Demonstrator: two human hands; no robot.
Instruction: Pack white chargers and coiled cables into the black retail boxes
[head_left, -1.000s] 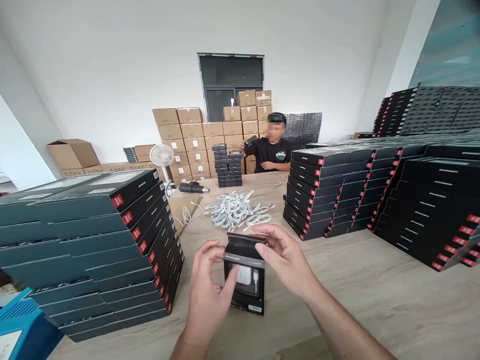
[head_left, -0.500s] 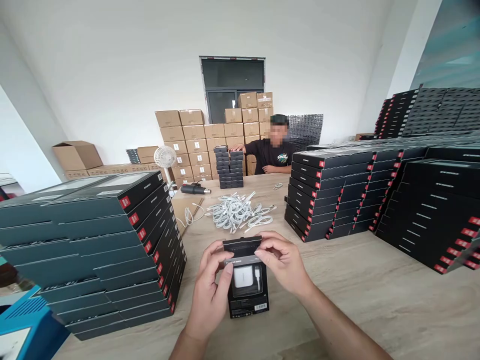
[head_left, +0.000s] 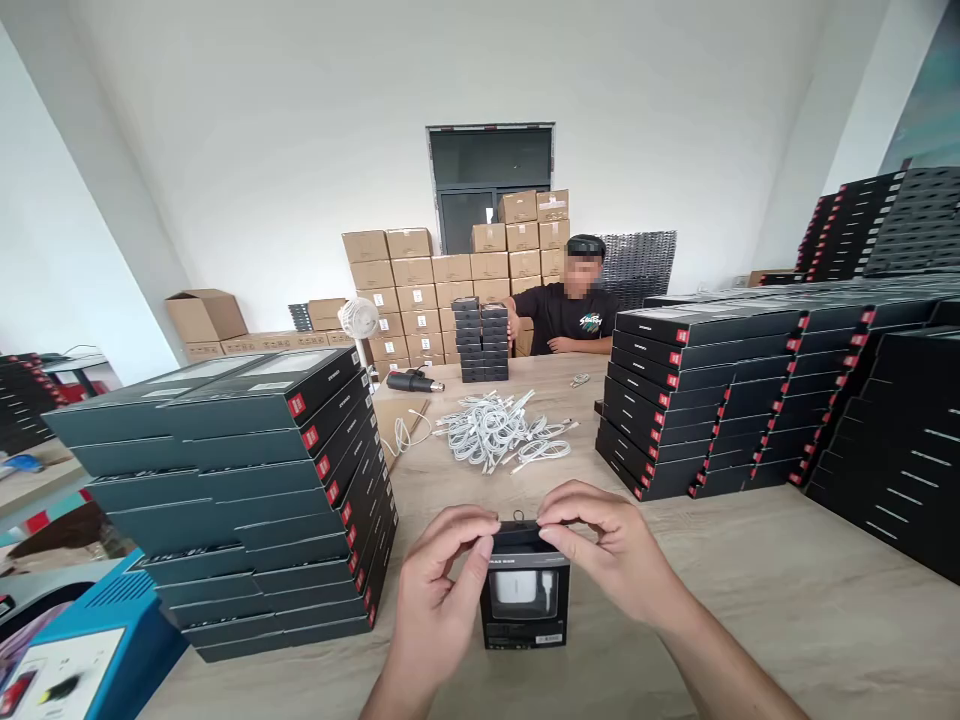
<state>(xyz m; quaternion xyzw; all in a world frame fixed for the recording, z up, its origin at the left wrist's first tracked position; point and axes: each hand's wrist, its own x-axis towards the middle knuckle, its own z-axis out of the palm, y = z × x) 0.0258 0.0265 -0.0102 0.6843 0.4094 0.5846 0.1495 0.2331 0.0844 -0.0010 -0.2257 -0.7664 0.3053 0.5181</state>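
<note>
A small black charger box (head_left: 523, 633) stands upright on the wooden table in front of me. Through its clear front window show a white charger (head_left: 514, 588) and a white cable plug (head_left: 549, 588). My left hand (head_left: 444, 592) is closed, thumb and fingertips pinching the top left of the box. On the other side my right hand (head_left: 606, 548) pinches the top right edge with thumb and fingers. Between the fingertips the top of the box shows dark, with a small hang-tab loop standing up behind it.
Tall stacks of dark boxes stand at left (head_left: 285, 520) and right (head_left: 667, 400). Beyond the hands lie a pile of white cables (head_left: 495, 430), a heat gun (head_left: 412, 381) and stacked small boxes (head_left: 482, 345). A co-worker (head_left: 574, 315) touches those. A blue machine (head_left: 112, 640) is lower left.
The box's top flap, tilted up before, now sits lower and farther back, and the box stands more upright. Both hands have shifted over its top corners. The view has turned slightly left.
</note>
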